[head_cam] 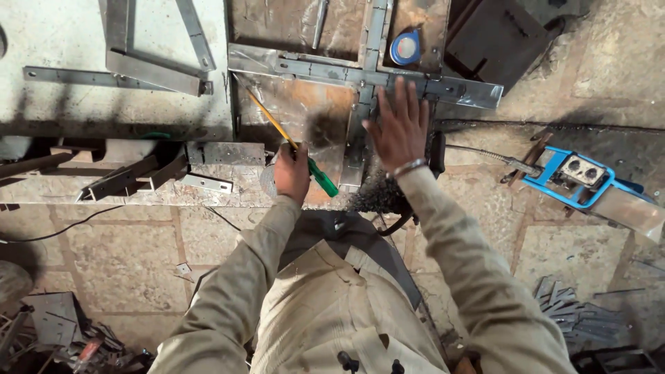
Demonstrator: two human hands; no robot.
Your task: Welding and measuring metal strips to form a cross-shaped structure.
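Observation:
My left hand (291, 172) is closed around a long tool (277, 125) with a yellow shaft and a green handle, its tip pointing up-left over a rusty steel plate (305, 97). My right hand (400, 128), fingers spread, presses flat on a cross of grey steel flat bars (367, 73) lying on that plate. A metal bracelet circles my right wrist. Both sleeves are beige.
A blue round tape measure (405, 48) lies on the plate's far side. Loose steel bars and angle pieces (152, 66) rest on the pale slab at left. A blue socket box (578, 173) with a cable sits on the floor at right. Metal scraps (578, 315) lie lower right.

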